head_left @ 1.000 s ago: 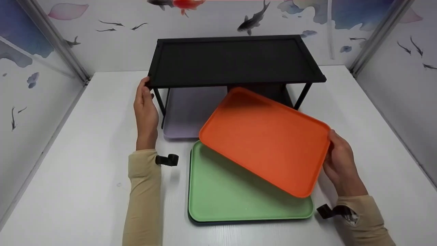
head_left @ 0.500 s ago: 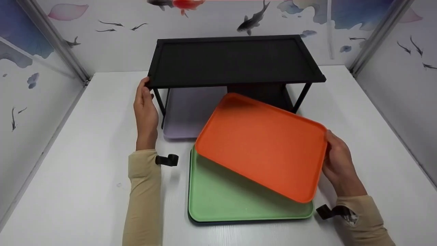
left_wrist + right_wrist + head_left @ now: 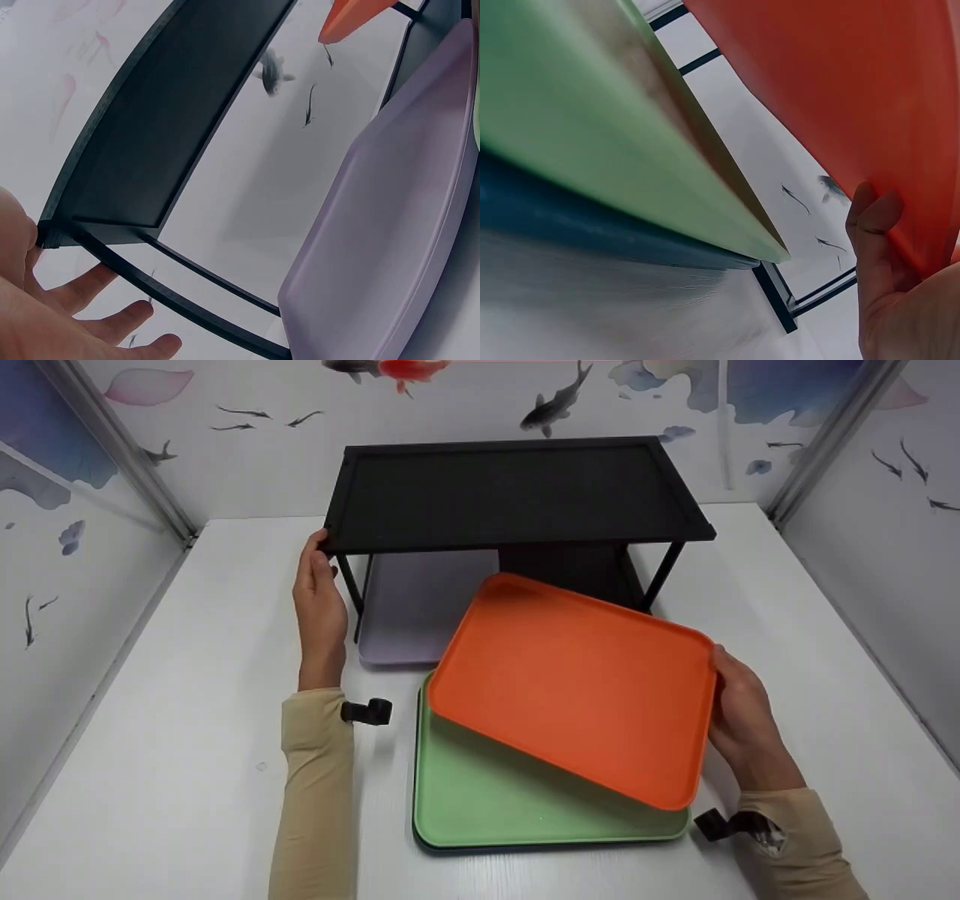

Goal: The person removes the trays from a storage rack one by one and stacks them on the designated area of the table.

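Observation:
An orange tray (image 3: pixel 577 690) is held tilted at an angle above a green tray (image 3: pixel 517 802). My right hand (image 3: pixel 746 712) grips its right edge, thumb above and fingers curled underneath, as the right wrist view shows. A dark blue tray (image 3: pixel 592 236) lies under the green one. My left hand (image 3: pixel 319 607) holds the front left corner of a black two-tier rack (image 3: pixel 517 495), its thumb at the corner and other fingers spread beside the leg. On the rack's lower tier, at the left, lies a lilac tray (image 3: pixel 420 615), partly hidden by the rack's top and the orange tray.
The rack stands at the back of a white table (image 3: pixel 187 735). Its lower tier (image 3: pixel 577 570) shows black to the right of the lilac tray. White panels with painted fish (image 3: pixel 559 401) enclose the table at the back and sides.
The right hand has drawn the orange tray slightly toward the front and left, its far corner now farther from the rack's top. The left hand stays at the rack's corner.

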`<action>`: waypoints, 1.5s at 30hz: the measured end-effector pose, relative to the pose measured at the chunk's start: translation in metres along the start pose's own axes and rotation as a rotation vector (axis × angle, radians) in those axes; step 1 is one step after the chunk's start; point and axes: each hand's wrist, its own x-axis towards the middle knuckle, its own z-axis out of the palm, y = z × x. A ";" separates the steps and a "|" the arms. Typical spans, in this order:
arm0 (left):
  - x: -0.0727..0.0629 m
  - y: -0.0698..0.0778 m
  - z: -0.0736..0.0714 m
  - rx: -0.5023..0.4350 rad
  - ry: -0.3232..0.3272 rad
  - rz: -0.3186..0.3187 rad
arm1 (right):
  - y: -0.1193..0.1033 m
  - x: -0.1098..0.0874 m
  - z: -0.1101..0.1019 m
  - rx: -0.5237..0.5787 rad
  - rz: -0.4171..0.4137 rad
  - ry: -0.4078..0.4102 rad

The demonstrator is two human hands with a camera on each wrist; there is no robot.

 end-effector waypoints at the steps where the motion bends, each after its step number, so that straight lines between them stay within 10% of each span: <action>1: 0.000 0.000 0.000 0.001 0.001 0.002 | 0.000 0.000 0.000 -0.007 0.001 -0.001; 22: 0.000 0.001 -0.001 0.007 -0.006 -0.014 | 0.001 0.002 0.000 -0.174 0.045 0.001; 31: -0.014 0.030 0.002 -0.004 -0.020 -0.068 | 0.002 0.002 -0.002 -0.226 0.078 -0.005; 45: 0.002 -0.002 -0.002 -0.014 -0.011 -0.032 | 0.003 0.004 -0.002 -0.343 0.117 -0.009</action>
